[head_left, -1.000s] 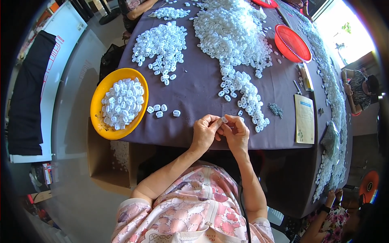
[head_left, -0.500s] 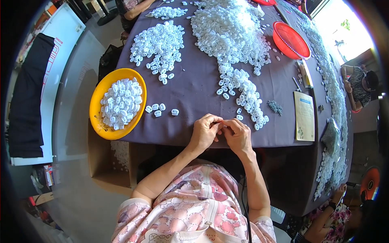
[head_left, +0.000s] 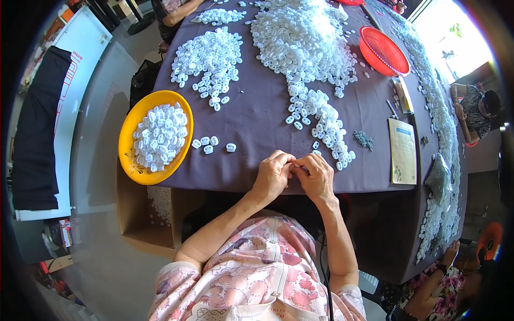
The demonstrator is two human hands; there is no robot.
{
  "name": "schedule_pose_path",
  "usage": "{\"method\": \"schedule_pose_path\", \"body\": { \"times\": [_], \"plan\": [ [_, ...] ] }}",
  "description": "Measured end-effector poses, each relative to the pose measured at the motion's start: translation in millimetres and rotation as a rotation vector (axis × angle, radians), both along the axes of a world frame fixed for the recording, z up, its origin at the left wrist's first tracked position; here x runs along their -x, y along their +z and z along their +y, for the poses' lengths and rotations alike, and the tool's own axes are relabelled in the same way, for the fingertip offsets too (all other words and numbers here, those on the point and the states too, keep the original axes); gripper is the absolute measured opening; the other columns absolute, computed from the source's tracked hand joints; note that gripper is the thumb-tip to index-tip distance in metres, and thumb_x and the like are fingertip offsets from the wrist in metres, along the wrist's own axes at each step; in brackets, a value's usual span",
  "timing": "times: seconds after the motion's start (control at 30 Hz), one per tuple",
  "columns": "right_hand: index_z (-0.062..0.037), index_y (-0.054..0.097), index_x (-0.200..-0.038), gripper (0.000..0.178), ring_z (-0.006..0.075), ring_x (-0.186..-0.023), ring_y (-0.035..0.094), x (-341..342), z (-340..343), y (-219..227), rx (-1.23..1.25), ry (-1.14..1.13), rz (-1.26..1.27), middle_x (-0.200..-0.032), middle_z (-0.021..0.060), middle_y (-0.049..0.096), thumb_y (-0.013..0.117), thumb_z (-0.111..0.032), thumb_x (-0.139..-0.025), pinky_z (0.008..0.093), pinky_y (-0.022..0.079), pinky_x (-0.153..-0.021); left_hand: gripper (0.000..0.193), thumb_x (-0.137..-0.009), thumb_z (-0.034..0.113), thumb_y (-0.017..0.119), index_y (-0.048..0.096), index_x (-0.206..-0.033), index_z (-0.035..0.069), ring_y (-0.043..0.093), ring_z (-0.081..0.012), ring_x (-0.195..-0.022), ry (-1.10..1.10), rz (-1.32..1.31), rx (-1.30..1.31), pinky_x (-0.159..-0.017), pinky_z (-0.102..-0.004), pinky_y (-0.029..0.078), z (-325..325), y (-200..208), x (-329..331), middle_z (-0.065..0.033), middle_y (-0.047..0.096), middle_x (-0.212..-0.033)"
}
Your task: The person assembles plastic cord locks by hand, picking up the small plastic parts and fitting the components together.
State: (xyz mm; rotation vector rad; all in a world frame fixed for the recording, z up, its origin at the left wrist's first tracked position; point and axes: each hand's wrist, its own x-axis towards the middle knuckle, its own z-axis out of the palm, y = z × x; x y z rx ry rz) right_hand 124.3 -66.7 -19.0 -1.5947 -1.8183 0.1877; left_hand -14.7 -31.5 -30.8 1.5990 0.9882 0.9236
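At the table's near edge my left hand (head_left: 272, 174) and my right hand (head_left: 317, 178) meet, fingertips pinched together. Whatever small thing they grip is mostly covered by the fingers, so I cannot make out its kind. Just beyond my right hand ends a trail of small white oval plastic pieces (head_left: 330, 134), which runs back to a large heap (head_left: 300, 40). To the left of my left hand lies a white piece with dark marks (head_left: 231, 147), with several similar pieces (head_left: 208, 150) beside it. An orange-yellow bowl (head_left: 127, 155) full of such pieces sits at the table's left edge.
A small clump of grey bits (head_left: 363, 139) and a tan envelope (head_left: 402, 160) lie to the right. Farther back stand a red basket (head_left: 383, 51) and another pile of white pieces (head_left: 208, 56). A cardboard box (head_left: 134, 214) is below the bowl. Other people sit around the table.
My right hand has turned slightly over toward the left, its fingers still pinched against those of my left hand. The pieces on the table look the same.
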Motion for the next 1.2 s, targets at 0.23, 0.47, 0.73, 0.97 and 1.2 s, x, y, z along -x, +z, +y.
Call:
{"method": "schedule_pose_path", "body": {
  "times": [0.23, 0.47, 0.73, 0.97, 1.2],
  "plan": [
    [-0.0066, 0.062, -0.082, 0.008, 0.0252, -0.067, 0.058, 0, -6, -2, -0.051, 0.006, 0.089, -0.072, 0.0063, 0.057, 0.066, -0.008, -0.076, 0.0352, 0.046, -0.058, 0.007, -0.086, -0.002, 0.055, 0.061, -0.091, -0.002, 0.059, -0.013, -0.056, 0.002, 0.109, -0.298, -0.043, -0.0255, 0.048, 4, -12, -1, -0.0077, 0.058, -0.081],
    [-0.0052, 0.062, -0.086, 0.009, 0.0283, -0.068, 0.058, 0, -7, -6, -0.043, -0.009, 0.096, -0.076, 0.0091, 0.057, 0.063, -0.005, -0.078, 0.0373, 0.046, -0.058, 0.01, -0.086, -0.003, 0.054, 0.062, -0.092, -0.002, 0.056, -0.0124, -0.054, -0.058, 0.065, -0.173, -0.046, -0.0259, 0.046, 9, -5, 2, -0.0075, 0.057, -0.081],
    [-0.0056, 0.06, -0.086, 0.009, 0.0284, -0.067, 0.058, 2, -8, -7, -0.054, -0.013, 0.081, -0.074, 0.0089, 0.057, 0.064, -0.005, -0.077, 0.0376, 0.045, -0.057, 0.011, -0.084, -0.002, 0.058, 0.064, -0.094, -0.002, 0.055, -0.0111, -0.053, -0.087, 0.052, -0.135, -0.049, -0.0253, 0.044, 10, -1, 8, -0.0071, 0.058, -0.079],
    [-0.0061, 0.06, -0.086, 0.01, 0.027, -0.066, 0.057, 4, -8, -9, -0.082, -0.029, 0.056, -0.073, 0.0076, 0.056, 0.063, -0.004, -0.077, 0.0364, 0.045, -0.055, 0.01, -0.082, -0.003, 0.06, 0.063, -0.091, -0.002, 0.058, -0.0155, -0.057, -0.057, 0.084, -0.232, -0.052, -0.0278, 0.046, 8, -4, 4, -0.0088, 0.058, -0.078],
    [-0.0063, 0.059, -0.087, 0.012, 0.0273, -0.067, 0.056, 4, -9, -13, -0.103, -0.03, 0.04, -0.074, 0.008, 0.055, 0.062, -0.003, -0.077, 0.0366, 0.044, -0.056, 0.008, -0.082, -0.004, 0.059, 0.062, -0.089, -0.002, 0.062, -0.0276, -0.069, -0.029, 0.123, -0.315, -0.06, -0.0328, 0.049, 6, -5, 2, -0.0133, 0.058, -0.079]
  ]
}}
